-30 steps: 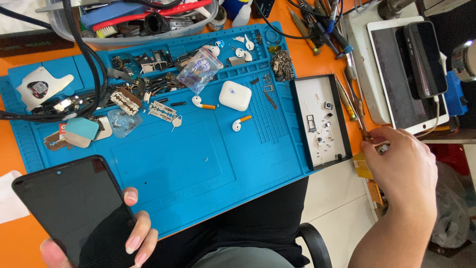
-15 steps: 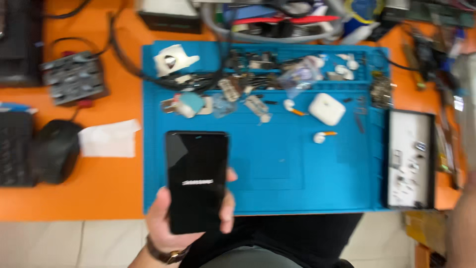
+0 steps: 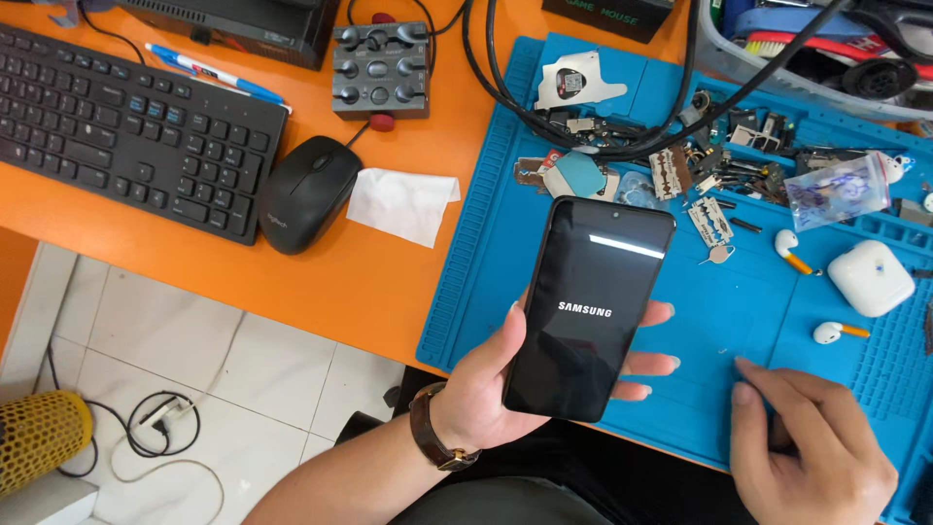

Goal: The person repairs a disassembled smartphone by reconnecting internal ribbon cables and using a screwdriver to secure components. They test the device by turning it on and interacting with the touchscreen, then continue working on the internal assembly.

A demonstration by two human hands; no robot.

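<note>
My left hand (image 3: 486, 384) holds a black smartphone (image 3: 588, 306) upright over the near edge of a blue work mat (image 3: 739, 301); its dark screen shows a white logo. A brown watch is on that wrist. My right hand (image 3: 807, 442) rests on the mat at the lower right, fingers loosely curled, index fingertip touching the mat, holding nothing. Beyond the phone lie small metal parts (image 3: 705, 219), a white earbud case (image 3: 870, 277) and two loose earbuds (image 3: 826, 332).
On the orange desk at left are a black keyboard (image 3: 126, 126), a black mouse (image 3: 309, 192), a white paper scrap (image 3: 403, 204) and a grey button box (image 3: 381, 70). Black cables (image 3: 544, 112) cross the mat's far side. Tiled floor with a cable lies below left.
The view has swung left, bringing in the keyboard. The phone has come up closer and larger in my left hand. My right hand came down from the right onto the mat.
</note>
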